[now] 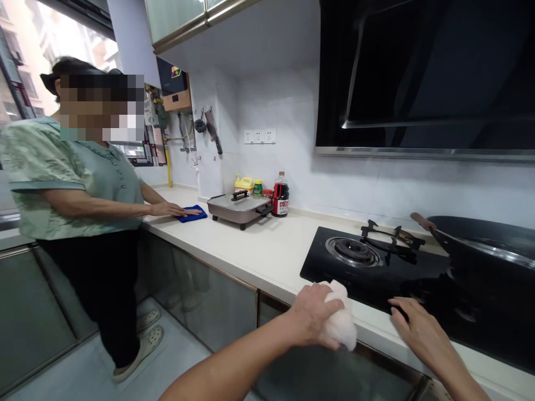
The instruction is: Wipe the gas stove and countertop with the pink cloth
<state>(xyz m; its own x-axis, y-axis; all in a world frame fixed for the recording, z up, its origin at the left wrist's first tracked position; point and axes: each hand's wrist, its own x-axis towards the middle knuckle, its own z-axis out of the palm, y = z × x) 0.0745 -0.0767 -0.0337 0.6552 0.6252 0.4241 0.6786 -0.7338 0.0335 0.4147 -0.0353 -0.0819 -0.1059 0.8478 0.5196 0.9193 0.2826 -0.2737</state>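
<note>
A crumpled white cloth (343, 322) is gripped in my left hand (311, 314), at the front edge of the counter by the stove's near left corner. My right hand (420, 328) hovers over or rests at the front edge of the black gas stove (401, 273); I cannot tell if it touches. Its fingers are stretched out and nothing is in them. The left burner (353, 252) lies bare, and a pan support (392, 240) sits off it, toward the back of the stove.
A black wok (493, 245) stands on the right burner. On the white counter (246, 253) are an electric pan (240, 210) with a lid and a sauce bottle (281, 197). At the left, a co-worker (112, 184) presses a blue cloth (199, 215). A range hood (426, 78) hangs above.
</note>
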